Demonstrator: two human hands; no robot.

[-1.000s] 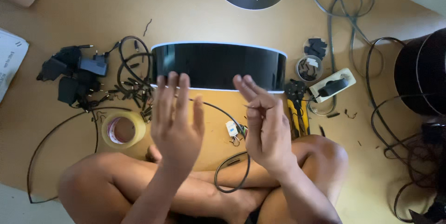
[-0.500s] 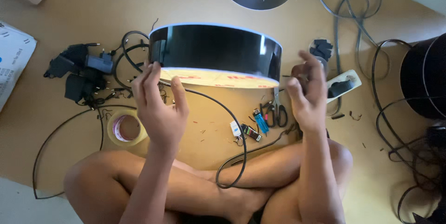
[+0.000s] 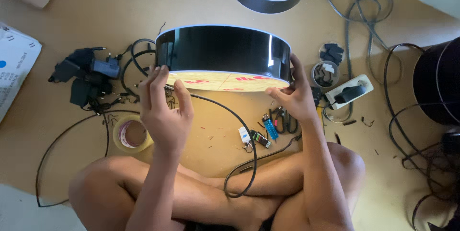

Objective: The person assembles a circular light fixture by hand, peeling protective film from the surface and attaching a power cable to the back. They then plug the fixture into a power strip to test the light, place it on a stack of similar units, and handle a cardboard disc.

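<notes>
The left hand (image 3: 165, 111) is raised in front of the body, back toward the camera, forearm rising from between the crossed legs. Its fingers (image 3: 157, 80) are spread slightly and curled, their tips touching the near left rim of the black round drum (image 3: 224, 51); they rest against it rather than close around it. The right hand (image 3: 296, 94) reaches up at the drum's right end, the thumb and fingers apart, pressed along the black side wall and the lower edge.

The drum lies on the tan floor (image 3: 96, 15) between the 2 hands, tilted so its pale underside (image 3: 225, 80) with red markings faces the person. A black cable (image 3: 239, 121) runs from under the left fingers down to the legs. A roll of tape (image 3: 130, 135) lies just beside the left wrist, and a blue lighter (image 3: 270, 128) sits below the right hand.
</notes>
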